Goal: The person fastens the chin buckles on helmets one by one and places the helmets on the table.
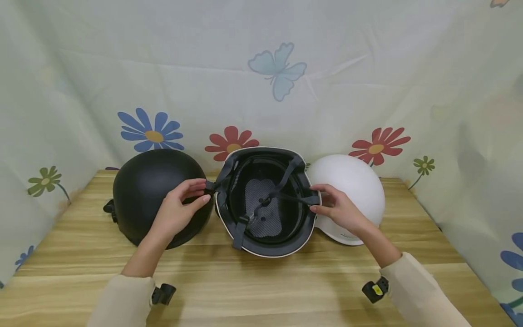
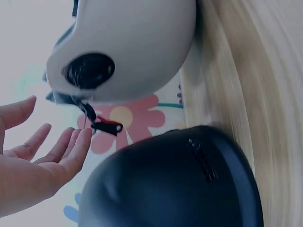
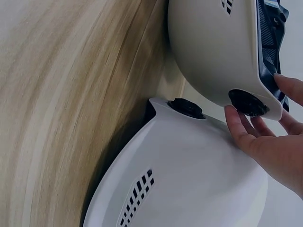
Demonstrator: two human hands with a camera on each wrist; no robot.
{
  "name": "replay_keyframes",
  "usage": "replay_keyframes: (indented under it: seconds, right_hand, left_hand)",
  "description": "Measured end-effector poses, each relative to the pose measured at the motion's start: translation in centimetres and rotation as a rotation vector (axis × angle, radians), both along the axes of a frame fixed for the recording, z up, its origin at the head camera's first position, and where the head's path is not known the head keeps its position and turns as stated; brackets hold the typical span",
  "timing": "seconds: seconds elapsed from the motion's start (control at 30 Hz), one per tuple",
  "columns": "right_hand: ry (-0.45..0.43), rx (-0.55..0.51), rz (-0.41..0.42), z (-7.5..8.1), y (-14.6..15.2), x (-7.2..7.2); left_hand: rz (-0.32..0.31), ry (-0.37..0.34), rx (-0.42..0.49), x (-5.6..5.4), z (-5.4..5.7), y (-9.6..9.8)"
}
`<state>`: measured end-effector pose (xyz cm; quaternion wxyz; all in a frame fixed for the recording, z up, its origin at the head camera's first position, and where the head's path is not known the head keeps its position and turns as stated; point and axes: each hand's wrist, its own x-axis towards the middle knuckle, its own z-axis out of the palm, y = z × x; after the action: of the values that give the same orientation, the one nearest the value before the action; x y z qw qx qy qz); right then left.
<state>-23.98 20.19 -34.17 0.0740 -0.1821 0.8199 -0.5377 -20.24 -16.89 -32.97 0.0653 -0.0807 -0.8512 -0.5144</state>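
Observation:
An upturned white helmet [image 1: 261,247] with a dark lining lies in the middle of the table, its opening toward me. Dark chin straps [image 1: 282,181] cross its inside. At its right edge my right hand [image 1: 341,209] pinches the rim, one digit on the inner side and the others outside by a black round knob [image 3: 248,102]. My left hand [image 1: 177,209] is at the left edge, fingers extended. Its fingertips are at a dark strap end with a buckle [image 2: 108,126] hanging outside the rim; the thumb stands apart in the left wrist view.
A black helmet [image 1: 159,186] stands dome up on the left, beneath my left hand. On the right, a second white helmet [image 1: 355,190] sits dome up, close against the upturned one. Behind the wooden table [image 1: 261,290] hangs a flower-print curtain [image 1: 196,81].

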Motion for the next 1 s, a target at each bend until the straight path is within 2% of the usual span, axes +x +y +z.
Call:
replay_keyframes:
  seconds: [0.17, 0.33, 0.47, 0.7, 1.0]
  right_hand:
    - [0.000, -0.004, 0.012, -0.1, 0.1, 0.0]
    - [0.004, -0.007, 0.017, -0.3, 0.2, -0.1]
    - [0.004, -0.009, 0.024, -0.4, 0.3, -0.1]
    - [0.009, 0.001, 0.022, -0.4, 0.3, 0.0]
    - [0.022, 0.013, 0.028, -0.3, 0.4, 0.2]
  left_hand:
    - [-0.035, -0.068, 0.042, -0.7, 0.0, -0.9]
    - [-0.132, -0.162, 0.138, -1.4, -0.6, -1.3]
    - [-0.189, -0.208, 0.155, -1.9, -1.3, -1.4]
    - [-0.234, -0.220, 0.118, -2.4, -1.9, -1.3]
    - [-0.206, -0.185, 0.054, -1.4, -2.1, -1.4]
